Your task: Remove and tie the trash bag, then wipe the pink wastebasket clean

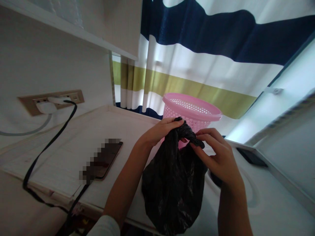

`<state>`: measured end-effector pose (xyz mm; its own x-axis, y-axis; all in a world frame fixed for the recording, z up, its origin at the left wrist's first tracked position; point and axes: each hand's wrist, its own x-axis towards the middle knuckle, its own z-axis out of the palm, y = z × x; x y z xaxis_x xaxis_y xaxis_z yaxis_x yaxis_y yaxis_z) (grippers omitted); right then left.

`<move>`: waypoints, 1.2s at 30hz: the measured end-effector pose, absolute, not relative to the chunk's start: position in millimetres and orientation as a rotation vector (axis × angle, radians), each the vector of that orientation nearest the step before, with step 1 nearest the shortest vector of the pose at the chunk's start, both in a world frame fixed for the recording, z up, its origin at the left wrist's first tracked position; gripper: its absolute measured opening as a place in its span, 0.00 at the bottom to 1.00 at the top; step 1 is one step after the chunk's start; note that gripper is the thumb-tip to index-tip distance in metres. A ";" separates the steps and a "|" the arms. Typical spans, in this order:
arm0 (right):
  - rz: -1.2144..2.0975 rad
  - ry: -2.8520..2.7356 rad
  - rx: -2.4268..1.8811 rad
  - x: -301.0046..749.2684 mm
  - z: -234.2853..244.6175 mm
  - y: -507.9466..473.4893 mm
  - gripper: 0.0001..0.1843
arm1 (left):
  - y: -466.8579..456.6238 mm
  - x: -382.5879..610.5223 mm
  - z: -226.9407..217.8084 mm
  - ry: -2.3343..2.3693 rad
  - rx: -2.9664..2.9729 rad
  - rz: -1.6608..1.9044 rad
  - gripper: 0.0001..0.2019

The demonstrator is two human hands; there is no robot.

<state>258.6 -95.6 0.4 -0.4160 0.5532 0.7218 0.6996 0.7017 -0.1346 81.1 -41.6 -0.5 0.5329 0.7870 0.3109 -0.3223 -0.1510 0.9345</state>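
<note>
A black plastic bag [172,193] is held up between the 2 hands, in front of a pink perforated basket [209,113] and near the front edge of a white table [133,131]. Its gathered upper edge is gripped by the left hand [162,130], with the thumb laid along the top and a fingertip seen below. The twisted end of the same edge is pinched by the right hand [219,154], between the thumb and fingers. The body of the bag is hung beneath; whether its underside is supported cannot be told. A phone [112,160], partly covered by pixelation, is seen lying on the table beyond the left forearm, with a black cord [80,195] just beside it. In a wall socket [27,102], 2 white plugs [46,107] are seated. A dark flat object [251,157] is placed at the right. The background is filled by a striped curtain [187,52], partly hidden by the basket.
</note>
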 end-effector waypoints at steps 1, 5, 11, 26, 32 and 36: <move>-0.238 -2.132 -0.952 258.5 0.8 -95.8 0.08 | -41.9 80.9 -0.2 0.446 1.418 1.025 0.12; -0.236 -2.157 -0.950 258.3 3.0 -97.2 0.07 | -43.5 80.0 1.4 0.480 1.449 1.044 0.12; -0.229 -2.192 -0.977 258.7 4.1 -98.8 0.08 | -43.3 79.5 1.1 0.472 1.490 1.020 0.14; -0.328 -2.243 -0.980 259.5 4.5 -100.6 0.07 | -36.0 77.0 -1.3 0.567 1.547 1.050 0.13; -0.434 -2.311 -1.045 257.3 10.3 -111.8 0.03 | -27.8 76.5 -7.3 0.602 1.554 1.031 0.15; -0.319 -2.529 -1.107 254.3 14.6 -124.7 0.05 | -17.0 72.4 -12.1 0.649 1.522 1.104 0.15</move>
<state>254.3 -124.7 14.6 -0.6281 0.6609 0.4108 0.7422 0.6674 0.0612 72.4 -17.0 -12.1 0.4169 0.8583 0.2993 -0.1563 -0.2567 0.9538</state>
